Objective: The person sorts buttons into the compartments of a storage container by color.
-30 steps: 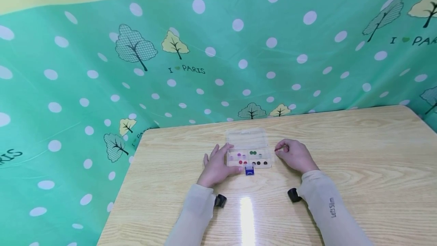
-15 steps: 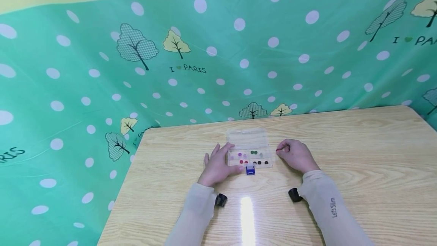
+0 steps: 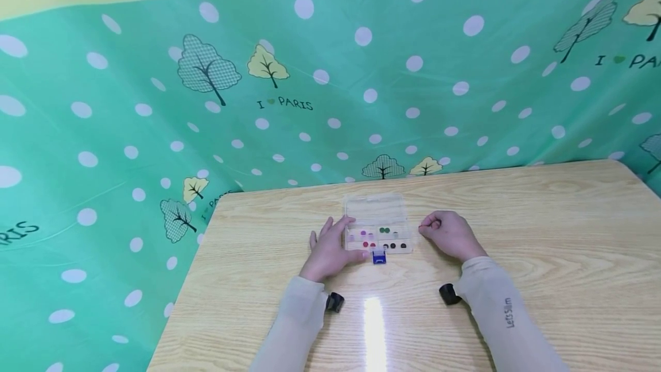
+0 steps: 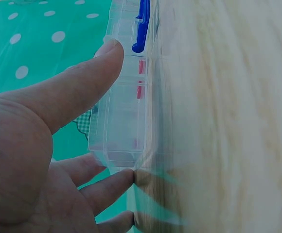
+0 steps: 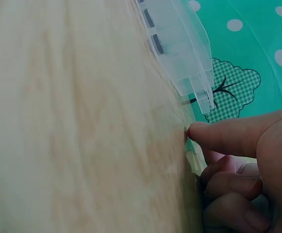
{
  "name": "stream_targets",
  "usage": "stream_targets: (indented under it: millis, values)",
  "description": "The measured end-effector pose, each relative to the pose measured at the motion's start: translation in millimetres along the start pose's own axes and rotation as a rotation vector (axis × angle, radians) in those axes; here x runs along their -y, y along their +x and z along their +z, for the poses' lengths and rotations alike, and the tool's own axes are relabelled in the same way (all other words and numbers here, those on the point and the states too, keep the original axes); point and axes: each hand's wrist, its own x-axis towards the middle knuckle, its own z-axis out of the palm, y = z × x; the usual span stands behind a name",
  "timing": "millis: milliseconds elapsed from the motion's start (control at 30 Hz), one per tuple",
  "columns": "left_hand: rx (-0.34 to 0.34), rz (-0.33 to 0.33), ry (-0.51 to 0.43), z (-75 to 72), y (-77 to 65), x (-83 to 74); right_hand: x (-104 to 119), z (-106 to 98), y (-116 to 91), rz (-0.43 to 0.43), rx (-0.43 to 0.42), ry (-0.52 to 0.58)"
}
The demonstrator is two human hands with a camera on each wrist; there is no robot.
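A clear plastic compartment box [image 3: 376, 209] lies on the table with its lid raised at the back and a blue latch [image 3: 379, 257] in front. Red discs [image 3: 365, 244], green discs [image 3: 384, 230], purple discs [image 3: 363, 233] and black discs [image 3: 393, 245] sit in separate compartments. My left hand [image 3: 330, 254] holds the box's left end, thumb along the front wall and index finger reaching behind. To the right of the box, my right hand [image 3: 449, 235] pinches a small red piece [image 3: 420, 227] close to the tabletop; fingertips hide most of it.
The light wooden table [image 3: 542, 280] carries a bright light reflection in front of the box. Behind it hangs a green dotted cloth [image 3: 289, 148]. Black wrist cameras [image 3: 335, 302] jut inward from both sleeves.
The right wrist and sleeve have shifted slightly to the right, while the fingertips keep their pinch on the red piece beside the box. The left hand and box look the same.
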Motion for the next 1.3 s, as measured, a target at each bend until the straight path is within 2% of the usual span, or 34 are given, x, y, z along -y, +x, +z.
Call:
stream_targets:
  millis: [800,1300]
  values:
    - [0.000,0.013,-0.017,-0.9,-1.5,0.3,1.2,-0.5,-1.2,0.030,-0.002,0.033]
    - [-0.001,0.009,-0.013,-1.2,-0.5,0.6,5.9,-4.4,-3.4,0.002,-0.029,0.038]
